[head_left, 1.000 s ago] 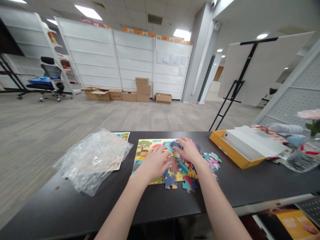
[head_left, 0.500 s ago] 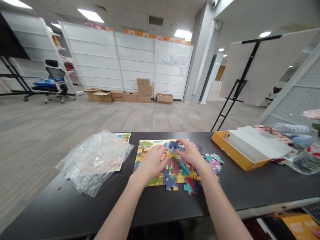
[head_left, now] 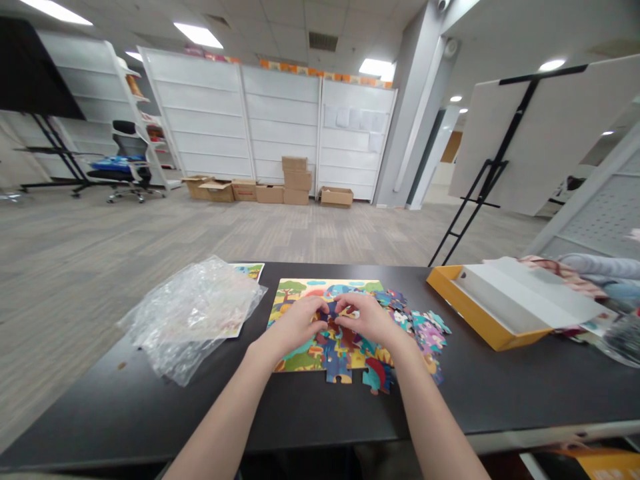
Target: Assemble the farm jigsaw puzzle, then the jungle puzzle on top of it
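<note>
A colourful jigsaw board (head_left: 295, 293) lies on the black table (head_left: 310, 407), with several loose pieces (head_left: 423, 327) heaped on its right side. My left hand (head_left: 295, 323) and my right hand (head_left: 367, 319) meet over the middle of the board. Both pinch a small dark blue puzzle piece (head_left: 331, 311) between their fingertips, just above the other pieces. The fingers of both hands are curled round it.
A crumpled clear plastic bag (head_left: 193, 313) lies left of the board over a printed sheet (head_left: 247, 271). An open yellow box (head_left: 480, 310) with a white lid stands at the right, with cloth and a glass vase beyond. Past the table are an easel, cartons and an office chair.
Both hands have drawn back from the board's far edge toward its middle and closed together on a dark blue piece. The camera has shifted slightly right.
</note>
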A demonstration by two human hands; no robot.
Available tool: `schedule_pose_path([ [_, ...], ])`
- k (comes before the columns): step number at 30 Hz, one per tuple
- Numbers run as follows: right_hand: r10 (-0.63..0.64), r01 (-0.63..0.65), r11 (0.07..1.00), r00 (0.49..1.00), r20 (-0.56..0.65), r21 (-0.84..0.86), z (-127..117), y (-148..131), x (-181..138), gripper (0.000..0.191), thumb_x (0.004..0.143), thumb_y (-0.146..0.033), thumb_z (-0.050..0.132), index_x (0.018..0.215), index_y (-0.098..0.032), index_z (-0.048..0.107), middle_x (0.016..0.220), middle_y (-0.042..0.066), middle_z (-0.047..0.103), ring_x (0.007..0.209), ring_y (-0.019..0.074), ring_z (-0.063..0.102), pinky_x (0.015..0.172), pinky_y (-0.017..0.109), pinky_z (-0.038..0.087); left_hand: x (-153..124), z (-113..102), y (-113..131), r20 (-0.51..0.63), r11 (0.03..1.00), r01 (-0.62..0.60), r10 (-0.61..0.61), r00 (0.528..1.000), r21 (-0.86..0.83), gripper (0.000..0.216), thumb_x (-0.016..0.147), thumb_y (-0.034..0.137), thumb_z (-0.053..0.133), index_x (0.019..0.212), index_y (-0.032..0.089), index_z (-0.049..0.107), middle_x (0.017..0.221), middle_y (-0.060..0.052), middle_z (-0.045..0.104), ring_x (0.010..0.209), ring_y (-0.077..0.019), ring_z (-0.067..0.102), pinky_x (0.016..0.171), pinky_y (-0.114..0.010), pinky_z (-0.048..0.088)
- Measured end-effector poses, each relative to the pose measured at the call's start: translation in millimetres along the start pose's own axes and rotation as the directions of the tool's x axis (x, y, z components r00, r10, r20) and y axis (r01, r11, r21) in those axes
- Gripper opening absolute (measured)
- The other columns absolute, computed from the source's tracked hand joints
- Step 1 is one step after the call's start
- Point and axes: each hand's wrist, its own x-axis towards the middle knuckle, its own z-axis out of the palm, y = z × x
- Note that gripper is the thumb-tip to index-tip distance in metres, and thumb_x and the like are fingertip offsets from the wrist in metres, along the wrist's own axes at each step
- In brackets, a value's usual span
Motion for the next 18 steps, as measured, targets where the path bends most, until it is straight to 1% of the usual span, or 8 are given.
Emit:
schedule_pose_path([
  [2, 0.005, -0.006, 0.999, 0.999, -0.046, -0.035, -3.4, 3.0, 0.2, 0.015, 0.08, -0.022, 0.073, 0.094, -0.022, 0.069, 0.12, 0.008, 0.069, 0.111, 0.0226, 0.065, 0.089, 0.035, 0.053, 3.9, -6.6, -8.0, -0.032, 0.999, -0.006, 0.008, 0.999, 0.047, 0.02, 0.082, 0.013, 0.059, 0.1, 0.021, 0.063, 0.107, -0.005, 0.07, 0.103, -0.0228, 0.065, 0.095, -0.037, 0.051],
  [4, 0.023, -0.035, 0.995, 0.992, -0.122, -0.096, -9.7, 7.1, 0.0, 0.025, 0.078, -0.025, 0.077, 0.102, -0.021, 0.069, 0.133, 0.013, 0.061, 0.122, 0.0258, 0.06, 0.096, 0.038, 0.051, 10.8, -16.9, -20.5, -0.081, 0.99, 0.063, -0.053, 0.995, 0.126, 0.025, 0.081, 0.012, 0.058, 0.103, 0.02, 0.063, 0.111, -0.008, 0.07, 0.11, -0.0246, 0.064, 0.1, -0.039, 0.049],
  [5, 0.037, -0.057, 0.991, 0.986, -0.16, -0.124, -13.5, 9.4, -0.5, 0.027, 0.077, -0.025, 0.077, 0.102, -0.02, 0.069, 0.135, 0.014, 0.059, 0.124, 0.0269, 0.058, 0.099, 0.04, 0.049, 15.2, -22.7, -27.8, -0.092, 0.978, 0.118, -0.104, 0.99, 0.17, 0.026, 0.08, 0.012, 0.057, 0.104, 0.02, 0.064, 0.113, -0.009, 0.07, 0.111, -0.0253, 0.064, 0.102, -0.039, 0.048],
  [7, 0.061, -0.095, 0.983, 0.975, -0.213, -0.156, -21.6, 14.1, -2.4, 0.023, 0.078, -0.023, 0.075, 0.1, -0.019, 0.069, 0.131, 0.014, 0.06, 0.123, 0.0265, 0.059, 0.103, 0.041, 0.047, 24.2, -34.1, -42.7, -0.084, 0.945, 0.219, -0.204, 0.975, 0.243, 0.026, 0.079, 0.013, 0.057, 0.103, 0.019, 0.065, 0.114, -0.01, 0.071, 0.112, -0.0259, 0.064, 0.102, -0.039, 0.047],
  [9, 0.074, -0.113, 0.981, 0.969, -0.235, -0.157, -29.2, 17.9, -5.3, 0.018, 0.081, -0.023, 0.072, 0.098, -0.019, 0.069, 0.126, 0.013, 0.062, 0.118, 0.0246, 0.061, 0.103, 0.039, 0.047, 30.8, -43.4, -55.9, -0.084, 0.921, 0.271, -0.257, 0.963, 0.279, 0.026, 0.081, 0.015, 0.057, 0.104, 0.02, 0.066, 0.116, -0.008, 0.071, 0.112, -0.0255, 0.065, 0.102, -0.038, 0.048],
  [13, 0.089, -0.133, 0.98, 0.959, -0.268, -0.15, -40.3, 22.9, -11.3, 0.013, 0.087, -0.025, 0.067, 0.098, -0.021, 0.069, 0.123, 0.011, 0.063, 0.114, 0.023, 0.062, 0.098, 0.037, 0.049, 31.2, -52.7, -75.0, -0.089, 0.907, 0.301, -0.287, 0.954, 0.293, 0.023, 0.082, 0.021, 0.057, 0.102, 0.021, 0.068, 0.112, -0.008, 0.074, 0.109, -0.0272, 0.067, 0.1, -0.039, 0.05],
  [16, 0.086, -0.141, 0.976, 0.95, -0.3, -0.168, -44.1, 26.9, -14.4, 0.011, 0.089, -0.027, 0.064, 0.097, -0.021, 0.07, 0.119, 0.01, 0.065, 0.111, 0.0224, 0.064, 0.096, 0.036, 0.049, 26.1, -53.7, -85.5, -0.065, 0.896, 0.308, -0.304, 0.95, 0.321, 0.023, 0.082, 0.025, 0.058, 0.101, 0.022, 0.069, 0.114, -0.007, 0.074, 0.11, -0.0273, 0.067, 0.101, -0.038, 0.049],
  [18, 0.075, -0.135, 0.975, 0.949, -0.307, -0.179, -43.7, 29.5, -15.1, 0.011, 0.09, -0.027, 0.063, 0.097, -0.021, 0.069, 0.117, 0.009, 0.066, 0.109, 0.0221, 0.064, 0.096, 0.036, 0.049, 24.4, -52.7, -90.8, -0.037, 0.892, 0.301, -0.307, 0.951, 0.337, 0.025, 0.083, 0.025, 0.057, 0.104, 0.021, 0.07, 0.117, -0.008, 0.074, 0.112, -0.027, 0.067, 0.101, -0.037, 0.049],
])
